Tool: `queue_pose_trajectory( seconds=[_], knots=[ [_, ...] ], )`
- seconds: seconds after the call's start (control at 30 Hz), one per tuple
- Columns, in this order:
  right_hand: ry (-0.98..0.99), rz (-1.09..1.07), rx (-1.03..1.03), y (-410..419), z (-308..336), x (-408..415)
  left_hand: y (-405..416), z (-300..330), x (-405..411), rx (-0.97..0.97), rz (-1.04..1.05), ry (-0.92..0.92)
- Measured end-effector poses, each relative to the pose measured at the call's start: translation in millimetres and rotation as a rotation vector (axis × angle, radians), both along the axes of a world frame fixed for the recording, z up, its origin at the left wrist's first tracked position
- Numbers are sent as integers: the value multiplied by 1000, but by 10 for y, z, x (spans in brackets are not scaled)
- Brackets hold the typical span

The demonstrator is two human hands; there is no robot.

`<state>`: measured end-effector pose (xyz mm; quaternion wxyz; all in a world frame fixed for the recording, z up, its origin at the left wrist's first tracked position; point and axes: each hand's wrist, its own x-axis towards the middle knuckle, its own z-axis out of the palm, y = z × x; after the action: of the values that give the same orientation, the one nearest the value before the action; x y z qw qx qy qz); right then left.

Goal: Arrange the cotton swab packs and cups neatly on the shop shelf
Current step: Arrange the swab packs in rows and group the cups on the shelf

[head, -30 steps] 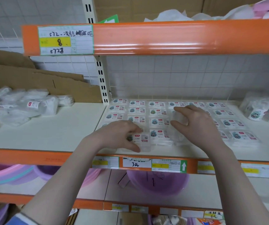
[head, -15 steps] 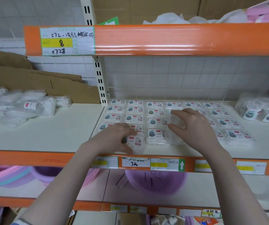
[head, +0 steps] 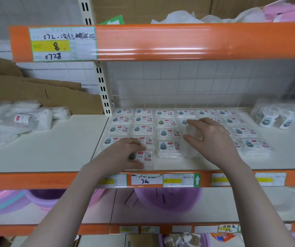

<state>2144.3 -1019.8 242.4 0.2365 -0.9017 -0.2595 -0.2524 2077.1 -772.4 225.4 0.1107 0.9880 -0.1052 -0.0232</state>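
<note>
Flat clear cotton swab packs (head: 169, 120) with cartoon labels lie in rows on the white shelf (head: 54, 150). My left hand (head: 123, 154) grips the front-most pack (head: 145, 157), thumb under its near edge and fingers curled over its top, near the shelf's front lip. My right hand (head: 209, 136) curls over a clear pack (head: 190, 139) in the fourth column, thumb at its left side. Wrapped paper cups (head: 275, 116) with the same cartoon print lie at the far right of the shelf.
Bagged white goods (head: 18, 120) are heaped at the left of the shelf, with cardboard (head: 41, 93) behind. An orange shelf rail (head: 161, 41) hangs overhead. Purple basins (head: 166, 198) sit on the shelf below. Bare shelf lies between the heap and the packs.
Both hands have stayed on their packs; the left hand's pack sits slightly nearer the front edge. The view has tilted down a little.
</note>
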Motion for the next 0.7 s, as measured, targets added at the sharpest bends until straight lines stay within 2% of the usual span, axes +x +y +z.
queue_pose_trajectory(
  seconds=[0.2, 0.3, 0.5, 0.7],
  knots=[
    [-8, -41, 7, -12, 7, -25, -22, 17, -8, 55, -37, 1],
    [-22, -85, 13, -43, 17, -58, -58, 66, -11, 23, -58, -34],
    [11, -252, 54, -207, 56, -151, -266, 51, 128, -29, -93, -271],
    [5, -422, 71, -582, 35, -260, -710, -87, 359, -97, -100, -410]
  ],
)
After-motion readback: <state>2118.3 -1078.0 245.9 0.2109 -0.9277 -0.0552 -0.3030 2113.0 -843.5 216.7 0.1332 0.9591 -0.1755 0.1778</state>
